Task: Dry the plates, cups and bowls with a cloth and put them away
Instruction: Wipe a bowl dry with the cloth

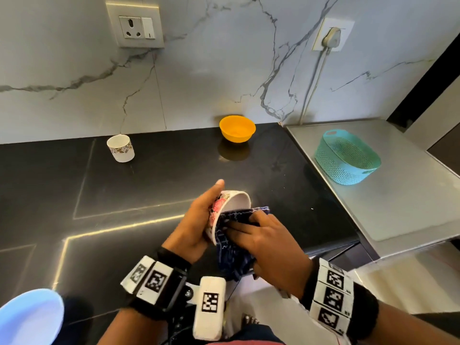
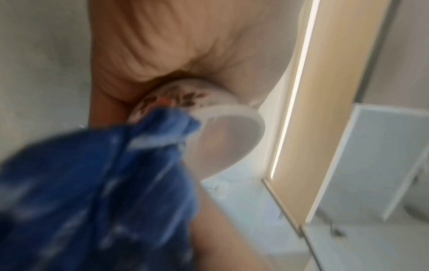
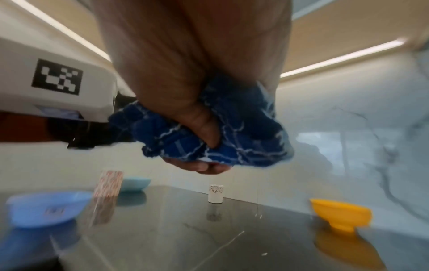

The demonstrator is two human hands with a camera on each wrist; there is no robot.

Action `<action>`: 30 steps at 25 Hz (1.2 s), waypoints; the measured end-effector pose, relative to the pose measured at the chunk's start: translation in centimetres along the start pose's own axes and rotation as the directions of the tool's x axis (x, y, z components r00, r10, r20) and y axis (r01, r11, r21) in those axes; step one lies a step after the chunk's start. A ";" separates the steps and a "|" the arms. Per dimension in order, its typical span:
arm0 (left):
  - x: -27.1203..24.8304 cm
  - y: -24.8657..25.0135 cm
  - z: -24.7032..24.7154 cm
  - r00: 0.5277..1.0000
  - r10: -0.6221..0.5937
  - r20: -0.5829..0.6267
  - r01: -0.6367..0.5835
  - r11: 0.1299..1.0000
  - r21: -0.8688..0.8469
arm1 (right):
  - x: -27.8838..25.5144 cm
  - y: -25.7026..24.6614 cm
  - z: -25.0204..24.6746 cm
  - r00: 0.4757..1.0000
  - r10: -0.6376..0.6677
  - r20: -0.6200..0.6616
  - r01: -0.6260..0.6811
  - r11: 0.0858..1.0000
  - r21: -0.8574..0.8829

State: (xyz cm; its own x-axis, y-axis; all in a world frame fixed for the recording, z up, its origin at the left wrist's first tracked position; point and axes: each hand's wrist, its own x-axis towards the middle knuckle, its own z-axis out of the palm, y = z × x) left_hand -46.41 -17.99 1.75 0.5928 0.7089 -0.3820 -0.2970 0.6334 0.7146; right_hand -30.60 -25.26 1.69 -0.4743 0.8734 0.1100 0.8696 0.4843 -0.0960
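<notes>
Right now, mid-dry: left hand (image 1: 196, 220) cupped round the outside of a flowered bowl (image 1: 229, 207), fingers curled on the painted wall, thumb up past the rim. Held tilted above the black counter (image 1: 124, 195), mouth turned toward the right hand (image 1: 261, 235). Right hand clenched on a blue checked cloth (image 1: 231, 250), thumb dug into the bunched folds in the right wrist view, cloth pushed over the near rim and partly inside.

Probably glazed ceramic, so stiff, smooth, likely slippery while damp, and breakable if dropped on that hard counter. Best held as now, palm spread under the outer wall, not pinched at the rim alone. Cloth soft and limp, loose end hanging below the hands; worth keeping clear of the counter edge.

Waiting on the counter: a white patterned cup (image 1: 121, 148) near the wall, an orange bowl (image 1: 237, 128) further right, a pale blue bowl (image 1: 29, 317) at the near left, cut off by the frame edge. Teal basket (image 1: 347, 156) on the steel surface to the right, perhaps where dried things go.

Hard to make out: the bowl's base and the left fingertips, hidden behind it. How far inside the cloth reaches, unclear. Left wrist view badly blurred. Another light blue bowl (image 3: 134, 183) and a red-patterned upright thing (image 3: 107, 184) in the right wrist view, too smeared to name.
</notes>
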 end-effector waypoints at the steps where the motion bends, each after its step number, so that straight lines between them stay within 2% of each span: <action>1: -0.2 0.3 -0.7 0.997 0.016 0.074 -0.013 0.999 -0.040 | -0.4 0.3 -0.2 0.999 0.024 -0.048 -0.019 0.996 0.090; 2: -0.5 0.4 -1.7 0.988 0.057 0.147 -0.042 0.994 -0.103 | -0.7 0.3 -0.5 0.992 0.078 -0.101 -0.053 0.973 0.224; 3: -0.8 0.3 -2.5 0.972 0.093 0.215 -0.063 0.988 -0.141 | -0.9 0.1 -1.0 0.977 0.167 -0.136 -0.100 0.910 0.402; 4: -0.9 0.0 -3.1 0.956 0.108 0.274 -0.074 0.988 -0.134 | -1.0 0.0 -1.5 0.958 0.254 -0.130 -0.132 0.799 0.587; 6: -0.8 -1.0 -3.6 0.947 0.087 0.308 -0.080 0.996 -0.037 | -0.9 -0.7 -2.7 0.956 0.292 -0.018 -0.137 0.503 0.854; 7: -0.6 -1.6 -3.8 0.950 0.089 0.300 -0.091 0.996 -0.007 | -0.9 -1.2 -3.2 0.963 0.268 0.026 -0.132 0.387 0.912; 8: -0.6 -2.0 -3.7 0.944 0.101 0.313 -0.106 0.994 -0.001 | -0.8 -1.9 -3.6 0.967 0.250 0.047 -0.127 0.316 0.940; 10: -0.7 -2.5 -3.3 0.931 0.156 0.331 -0.143 0.988 -0.063 | -0.5 -2.4 -4.2 0.967 0.247 0.063 -0.126 0.248 0.960; 12: -0.8 -2.8 -2.4 0.952 0.186 0.244 -0.151 0.976 -0.157 | -0.3 -2.4 -4.3 0.960 0.269 0.077 -0.137 0.214 0.967; 13: -0.8 -3.0 -2.0 0.965 0.190 0.182 -0.149 0.965 -0.215 | -0.3 -2.2 -4.5 0.962 0.267 0.062 -0.129 0.242 0.962; 14: -0.8 -3.0 -1.6 0.975 0.188 0.117 -0.151 0.950 -0.272 | -0.4 -2.1 -4.6 0.966 0.254 0.036 -0.125 0.342 0.931; 15: -0.9 -3.0 -1.1 0.982 0.177 0.073 -0.147 0.940 -0.309 | -0.6 -2.0 -4.5 0.973 0.229 0.019 -0.134 0.499 0.856; 16: -1.0 -2.8 -0.6 0.986 0.152 0.069 -0.122 0.939 -0.322 | -0.6 -2.3 -4.4 0.981 0.194 0.018 -0.140 0.633 0.761; 17: -1.0 -2.8 -0.2 0.988 0.130 0.086 -0.095 0.940 -0.327 | -0.6 -2.5 -4.1 0.986 0.165 0.019 -0.131 0.706 0.696; 18: -1.1 -2.9 0.0 0.987 0.130 0.090 -0.093 0.938 -0.335 | -0.5 -2.8 -3.7 0.988 0.151 0.009 -0.115 0.712 0.693; 20: -1.3 -3.2 0.3 0.989 0.145 0.025 -0.127 0.930 -0.346 | -0.5 -3.2 -3.1 0.989 0.147 0.006 -0.097 0.622 0.777; 21: -1.2 -3.4 0.4 0.992 0.125 0.002 -0.117 0.934 -0.338 | -0.6 -2.9 -2.9 0.991 0.126 0.033 -0.104 0.609 0.787; 22: -1.1 -3.5 0.5 0.995 0.102 -0.013 -0.100 0.941 -0.323 | -0.6 -2.2 -2.6 0.991 0.100 0.085 -0.130 0.668 0.733; 23: -1.1 -3.6 0.8 0.996 0.082 -0.026 -0.086 0.948 -0.305 | -0.5 -1.4 -2.5 0.988 0.084 0.131 -0.145 0.800 0.582; 24: -0.9 -3.6 1.0 0.997 0.069 -0.030 -0.074 0.957 -0.279 | -0.3 -0.8 -2.5 0.984 0.077 0.158 -0.129 0.927 0.352; 25: -0.7 -3.7 1.1 0.997 0.061 -0.045 -0.070 0.969 -0.237 | 0.1 -0.6 -2.5 0.982 0.074 0.171 -0.097 0.987 0.127; 26: -0.5 -3.6 1.3 0.995 0.064 -0.075 -0.077 0.980 -0.186 | 0.5 -0.7 -2.4 0.977 0.088 0.192 -0.086 0.996 -0.023; 28: -0.2 -3.0 1.7 0.990 0.068 -0.125 -0.082 0.990 -0.111 | 0.7 -1.1 -1.7 0.985 0.096 0.143 -0.076 0.987 -0.141; 29: -0.3 -2.7 1.7 0.990 0.070 -0.123 -0.082 0.992 -0.094 | 0.8 -1.1 -1.5 0.989 0.072 0.128 -0.059 0.993 -0.104; 30: -0.6 -2.5 1.7 0.991 0.066 -0.116 -0.078 0.992 -0.103 | 0.7 -0.9 -1.5 0.992 0.049 0.113 -0.052 0.998 0.021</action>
State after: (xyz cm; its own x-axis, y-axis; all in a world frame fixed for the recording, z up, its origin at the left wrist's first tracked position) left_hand -44.77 -20.47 1.17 0.4814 0.7804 -0.3991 -0.4182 0.6046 0.6779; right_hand -31.53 -25.13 3.35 -0.4434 0.8963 -0.0076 0.8901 0.4392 -0.1220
